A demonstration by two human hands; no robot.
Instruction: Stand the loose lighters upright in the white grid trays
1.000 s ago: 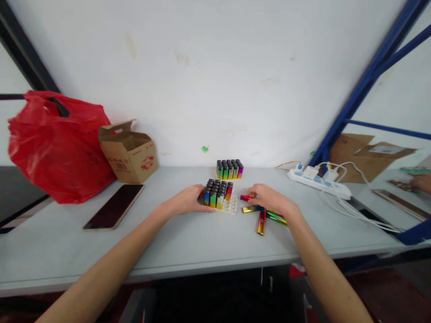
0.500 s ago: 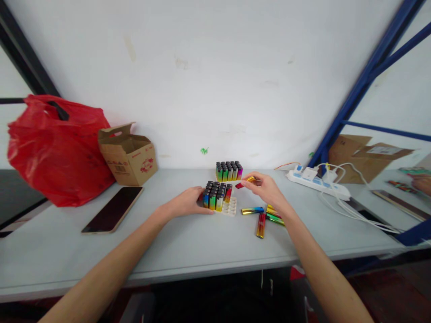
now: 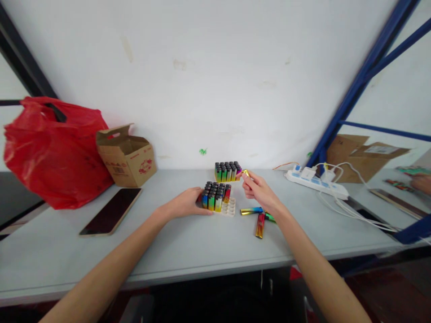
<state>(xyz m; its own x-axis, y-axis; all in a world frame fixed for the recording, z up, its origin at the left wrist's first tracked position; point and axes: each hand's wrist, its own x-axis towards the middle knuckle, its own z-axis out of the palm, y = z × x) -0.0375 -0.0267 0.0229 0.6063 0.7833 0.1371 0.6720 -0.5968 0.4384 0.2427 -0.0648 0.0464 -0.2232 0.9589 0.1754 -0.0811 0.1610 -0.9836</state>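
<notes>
My left hand (image 3: 186, 202) wraps round the left end of a white lighter tray (image 3: 229, 207), thumb along its front side. Upright lighters (image 3: 212, 197) with black tops and shiny coloured bodies fill the tray's left part; bare round holes show at its right. To the right of the tray and above the table, my right hand (image 3: 258, 190) pinches a lighter (image 3: 245, 172) whose gold end points up; the fingers hide most of it. On the table below this hand lie a blue-and-gold lighter (image 3: 251, 211), a red-and-gold lighter (image 3: 260, 225) and a green one (image 3: 270, 217), partly behind my wrist.
A second block of upright lighters (image 3: 228, 171) stands behind, near the wall. At left are a phone (image 3: 112, 211), an open cardboard box (image 3: 134, 163) and a red plastic bag (image 3: 57, 152). A power strip (image 3: 316, 184) with cables lies at right. Another person's hand (image 3: 422, 183) shows at the far right.
My right hand has turned the lighter from lying sideways to more upright, gold end up. My left hand stays at the tray. The whole view has shifted slightly.
</notes>
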